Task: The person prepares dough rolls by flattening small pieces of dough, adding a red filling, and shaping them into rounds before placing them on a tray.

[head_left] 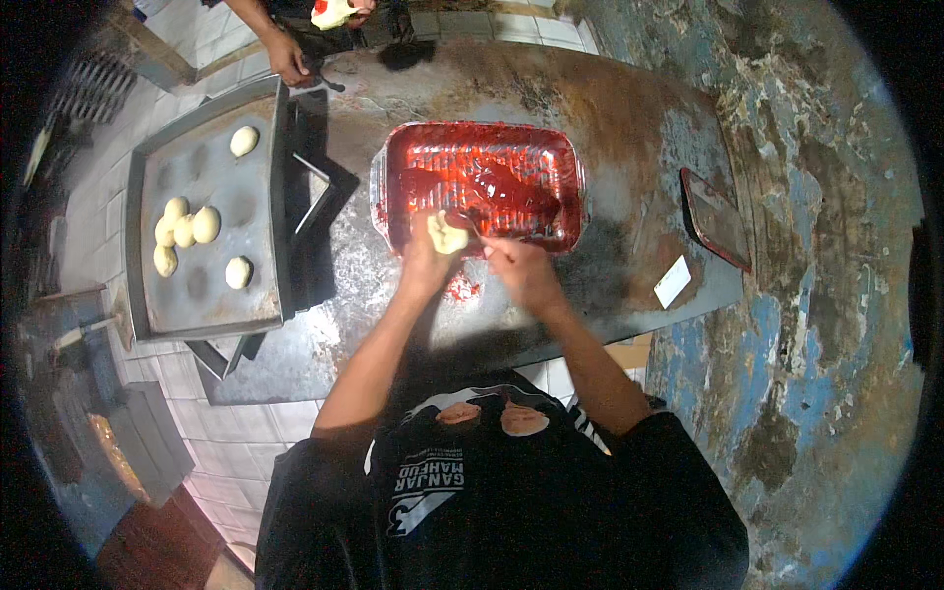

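My left hand (429,258) holds a flattened piece of pale dough (448,236) over the near left corner of a glass baking dish (575,182) smeared with glossy red filling (500,182). My right hand (521,270) is closed on a thin spoon (478,237), its tip with red filling at the dough. A few red smears (462,287) lie on the metal table just below the dish.
A metal tray (202,300) holding several dough balls (185,228) sits on the left. A co-worker's hand (287,59) rests at the table's far edge; their other hand holds filled dough (329,12). A red-rimmed lid (716,218) and white card (672,282) lie right, beside a peeling wall.
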Available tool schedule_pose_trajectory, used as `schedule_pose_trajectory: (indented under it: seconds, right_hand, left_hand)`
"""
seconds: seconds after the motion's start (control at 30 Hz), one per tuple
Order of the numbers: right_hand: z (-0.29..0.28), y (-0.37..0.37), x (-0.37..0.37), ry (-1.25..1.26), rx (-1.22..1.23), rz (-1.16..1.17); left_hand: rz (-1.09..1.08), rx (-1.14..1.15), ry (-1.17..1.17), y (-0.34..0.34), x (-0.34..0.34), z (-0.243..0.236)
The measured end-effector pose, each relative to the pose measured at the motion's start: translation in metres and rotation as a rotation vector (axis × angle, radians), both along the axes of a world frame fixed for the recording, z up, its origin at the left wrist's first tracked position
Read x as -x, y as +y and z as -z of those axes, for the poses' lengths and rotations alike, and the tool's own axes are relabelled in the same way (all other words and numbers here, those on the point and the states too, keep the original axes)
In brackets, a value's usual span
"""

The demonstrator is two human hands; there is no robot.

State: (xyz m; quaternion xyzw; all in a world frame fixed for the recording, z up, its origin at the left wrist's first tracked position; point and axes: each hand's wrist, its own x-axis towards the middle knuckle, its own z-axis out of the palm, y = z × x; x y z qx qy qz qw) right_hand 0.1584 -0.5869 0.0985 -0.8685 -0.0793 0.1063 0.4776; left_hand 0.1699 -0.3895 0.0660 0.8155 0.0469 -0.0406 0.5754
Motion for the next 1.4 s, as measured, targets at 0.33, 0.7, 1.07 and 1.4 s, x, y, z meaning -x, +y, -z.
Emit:
schedule_pose_trajectory:
  seconds: [0.33, 0.7, 1.07, 1.4]
  right_hand:
    - [-0.002, -0.029, 0.121, -0.319, 0.356, -0.017]
    - [-0.042, -0.045, 0.172, -0.316, 0.167, -0.309]
    - [-0.026, -0.062, 0.242, -0.081, -0.589, 0.323]
    - [-0.128, -0.06, 0.262, -0.073, -0.228, -0.428]
  left_hand:
    - [-0.069, 0.047, 0.048, -0.01, 0.069, 0.017]
    - [0.157, 0.387, -0.191, -0.08, 0.182, -0.028]
    - [-0.022, 0.278, 0.011, -0.126, 0.257, -0.096]
    - [0.317, -0.171, -0.005, -0.067, 0.295, -0.111]
